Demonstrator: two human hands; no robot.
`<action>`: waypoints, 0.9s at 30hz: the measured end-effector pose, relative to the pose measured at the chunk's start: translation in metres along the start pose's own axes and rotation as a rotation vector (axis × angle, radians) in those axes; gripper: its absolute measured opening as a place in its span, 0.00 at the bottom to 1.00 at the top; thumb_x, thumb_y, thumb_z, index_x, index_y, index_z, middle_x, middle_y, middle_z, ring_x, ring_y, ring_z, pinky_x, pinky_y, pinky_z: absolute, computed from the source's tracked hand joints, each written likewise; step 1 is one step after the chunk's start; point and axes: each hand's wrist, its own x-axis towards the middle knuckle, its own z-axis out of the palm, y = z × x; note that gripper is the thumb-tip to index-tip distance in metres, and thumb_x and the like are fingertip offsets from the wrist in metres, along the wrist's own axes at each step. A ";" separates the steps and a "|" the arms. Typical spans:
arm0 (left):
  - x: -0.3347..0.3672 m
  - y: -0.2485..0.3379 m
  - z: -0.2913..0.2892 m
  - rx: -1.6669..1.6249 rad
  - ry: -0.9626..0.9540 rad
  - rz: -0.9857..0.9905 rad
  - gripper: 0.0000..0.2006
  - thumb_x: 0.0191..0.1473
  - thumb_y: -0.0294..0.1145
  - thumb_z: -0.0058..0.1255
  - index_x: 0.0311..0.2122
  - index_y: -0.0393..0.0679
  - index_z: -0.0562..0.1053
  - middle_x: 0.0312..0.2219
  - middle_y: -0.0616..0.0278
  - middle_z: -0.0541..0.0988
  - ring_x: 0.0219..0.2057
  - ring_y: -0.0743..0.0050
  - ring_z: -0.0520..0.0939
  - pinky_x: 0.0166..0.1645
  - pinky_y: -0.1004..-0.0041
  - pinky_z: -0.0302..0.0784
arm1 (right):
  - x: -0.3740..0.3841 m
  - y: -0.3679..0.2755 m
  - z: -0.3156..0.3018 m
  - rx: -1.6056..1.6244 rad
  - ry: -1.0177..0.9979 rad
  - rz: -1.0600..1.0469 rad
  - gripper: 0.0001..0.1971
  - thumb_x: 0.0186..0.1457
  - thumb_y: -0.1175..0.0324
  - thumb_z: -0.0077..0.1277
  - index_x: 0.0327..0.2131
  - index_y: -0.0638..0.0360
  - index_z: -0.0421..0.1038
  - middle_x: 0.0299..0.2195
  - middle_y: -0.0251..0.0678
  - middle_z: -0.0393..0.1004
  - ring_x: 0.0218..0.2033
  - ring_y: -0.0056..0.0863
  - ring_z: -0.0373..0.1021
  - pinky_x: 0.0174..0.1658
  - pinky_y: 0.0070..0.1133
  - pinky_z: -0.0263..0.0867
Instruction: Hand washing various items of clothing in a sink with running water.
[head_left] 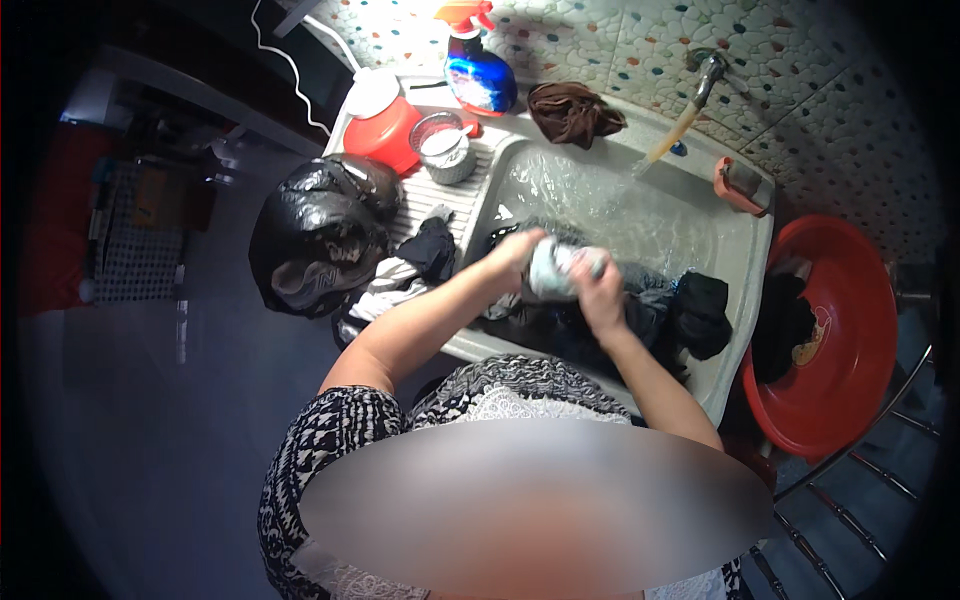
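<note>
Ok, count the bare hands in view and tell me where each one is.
2: the left hand on the left side of the pale cloth, the right hand on its right side, both over the sink. No others show.

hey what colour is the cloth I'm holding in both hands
The cloth looks pale, whitish with a green tint, though slightly blurred; see the head view.
</note>
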 end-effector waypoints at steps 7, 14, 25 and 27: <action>-0.057 0.030 -0.009 0.244 0.083 0.284 0.13 0.54 0.39 0.44 0.35 0.38 0.70 0.28 0.59 0.76 0.26 0.70 0.78 0.32 0.67 0.76 | 0.000 -0.023 0.015 0.731 -0.350 0.671 0.24 0.54 0.46 0.37 0.45 0.54 0.66 0.39 0.35 0.71 0.38 0.27 0.70 0.36 0.29 0.71; -0.108 0.039 -0.042 0.369 0.240 0.542 0.10 0.53 0.36 0.48 0.29 0.40 0.72 0.23 0.68 0.73 0.23 0.82 0.72 0.28 0.79 0.67 | -0.027 -0.004 0.013 0.140 -0.445 0.428 0.21 0.57 0.52 0.37 0.45 0.59 0.63 0.38 0.38 0.68 0.30 0.28 0.70 0.28 0.23 0.69; -0.142 0.064 -0.063 0.437 0.229 0.741 0.09 0.54 0.34 0.48 0.27 0.40 0.72 0.22 0.73 0.71 0.23 0.89 0.68 0.28 0.85 0.64 | -0.021 0.031 -0.133 -0.813 0.264 0.068 0.17 0.44 0.61 0.52 0.36 0.60 0.68 0.33 0.49 0.71 0.36 0.47 0.67 0.42 0.35 0.62; -0.134 0.057 -0.064 0.485 0.277 0.752 0.09 0.54 0.34 0.48 0.27 0.40 0.72 0.22 0.72 0.71 0.23 0.89 0.68 0.28 0.85 0.64 | -0.033 0.028 -0.129 -0.868 0.198 0.122 0.21 0.42 0.58 0.54 0.38 0.60 0.67 0.38 0.50 0.69 0.40 0.47 0.65 0.44 0.35 0.61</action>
